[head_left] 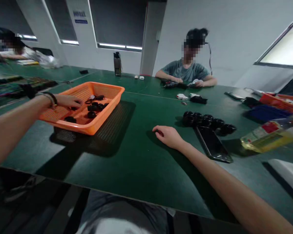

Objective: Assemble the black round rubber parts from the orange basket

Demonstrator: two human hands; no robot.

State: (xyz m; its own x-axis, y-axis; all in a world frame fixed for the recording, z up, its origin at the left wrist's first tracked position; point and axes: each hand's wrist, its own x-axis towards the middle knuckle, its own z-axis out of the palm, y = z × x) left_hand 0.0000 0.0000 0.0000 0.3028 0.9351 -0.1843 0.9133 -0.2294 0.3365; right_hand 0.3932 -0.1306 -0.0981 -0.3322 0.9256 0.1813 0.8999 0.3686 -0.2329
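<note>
Reaching into the orange basket (112, 97) with the left hand (68, 101), fingers curled over small black parts (95, 106); whether it has one pinched cannot be told.

Risk, as a judgement: the basket sits tilted, its near edge lifted off the green table (127, 162), so a push from the wrist could tip it or slide parts to the low side. Parts lie just right of the fingertips, touching or nearly so. Right hand (168, 136) rests palm-down, loosely closed, mid-table; a row of black rings (207, 122) and a phone (212, 144) lie just to its right.
</note>
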